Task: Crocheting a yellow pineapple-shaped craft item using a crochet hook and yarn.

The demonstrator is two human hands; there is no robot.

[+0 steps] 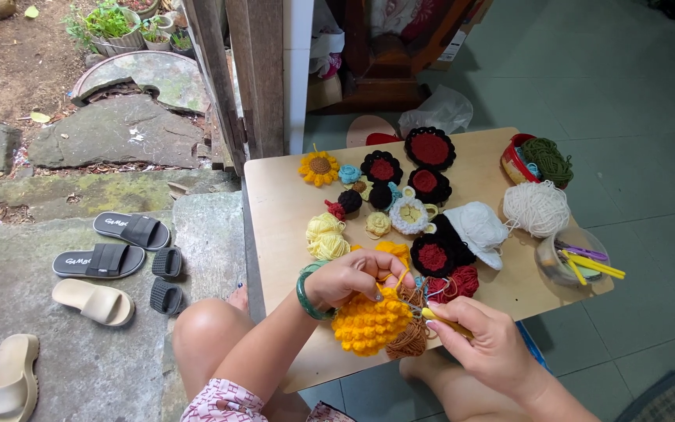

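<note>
My left hand [349,277], with a green bangle on the wrist, pinches the top edge of a bumpy yellow crochet piece [370,322] with a brown part [412,337] at its right side. My right hand [484,342] holds a yellow crochet hook [441,317] whose tip points at the piece. Both hands work over the near edge of a low wooden table [283,203].
Several crochet flowers lie on the table: red-and-black rounds [430,148], a sunflower [319,167], a yellow yarn bundle [327,237]. A cream yarn ball [537,208], green yarn in a red bowl [544,159] and a clear cup of hooks [568,262] stand right. Sandals [111,260] lie left.
</note>
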